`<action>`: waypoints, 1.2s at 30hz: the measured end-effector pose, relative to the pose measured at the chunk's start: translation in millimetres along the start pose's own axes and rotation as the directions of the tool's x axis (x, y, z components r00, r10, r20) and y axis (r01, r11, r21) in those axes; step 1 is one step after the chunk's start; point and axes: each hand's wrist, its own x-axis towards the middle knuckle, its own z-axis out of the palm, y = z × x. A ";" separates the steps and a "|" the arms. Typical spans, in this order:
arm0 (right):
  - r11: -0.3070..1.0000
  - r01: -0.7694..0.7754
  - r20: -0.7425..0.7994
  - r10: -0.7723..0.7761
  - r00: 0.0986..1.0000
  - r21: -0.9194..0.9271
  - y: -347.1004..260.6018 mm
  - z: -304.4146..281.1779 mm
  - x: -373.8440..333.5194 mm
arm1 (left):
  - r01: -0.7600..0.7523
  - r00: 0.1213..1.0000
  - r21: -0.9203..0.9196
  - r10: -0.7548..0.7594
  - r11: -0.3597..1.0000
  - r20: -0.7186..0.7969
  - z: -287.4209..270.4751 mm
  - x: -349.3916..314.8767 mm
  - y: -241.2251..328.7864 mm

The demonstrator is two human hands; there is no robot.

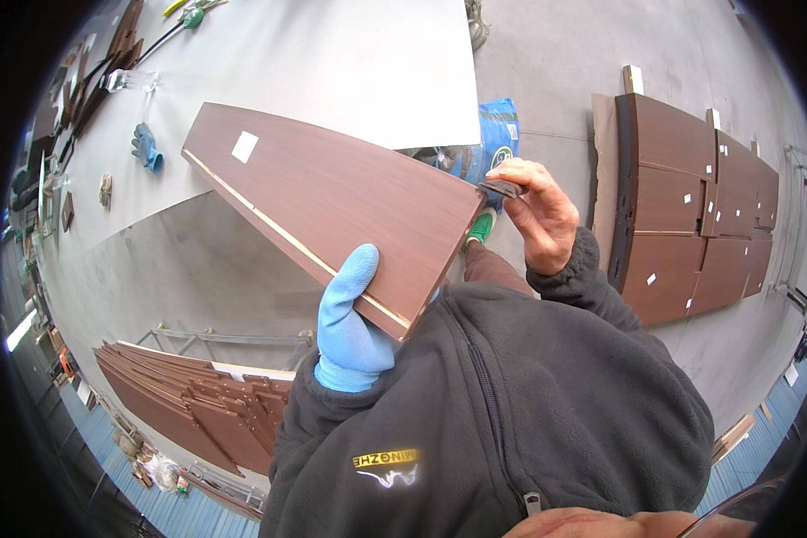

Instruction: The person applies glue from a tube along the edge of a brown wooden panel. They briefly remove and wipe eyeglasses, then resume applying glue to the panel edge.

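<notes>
Just one brown panel [332, 197], two hands.

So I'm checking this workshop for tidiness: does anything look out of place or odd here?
Yes. A lone blue glove lies loose on the grey table, while the left hand wears one and the right hand, holding a small tool at the brown panel, is bare.

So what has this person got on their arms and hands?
Both arms are in the sleeves of a dark grey fleece jacket with a front zip and a small yellow mark on the chest. The left hand wears a light blue glove, snug and slightly wrinkled, its cuff meeting the sleeve. The right hand is bare, with the thick fleece cuff bunched at the wrist.
</notes>
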 end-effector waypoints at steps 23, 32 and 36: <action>0.997 0.053 -0.067 -0.057 0.996 -0.055 10.6 -1.4 8.5 | -0.047 0.993 -0.009 0.046 0.999 -0.110 10.8 9.3 4.7; 0.989 0.102 -0.039 -0.106 0.994 -0.103 16.8 0.4 14.2 | -0.035 0.993 -0.018 0.033 0.999 -0.113 10.4 8.8 6.3; 0.990 0.103 -0.033 -0.106 0.994 -0.092 19.8 1.3 13.5 | -0.056 0.991 -0.008 0.055 0.998 -0.118 10.6 9.0 6.1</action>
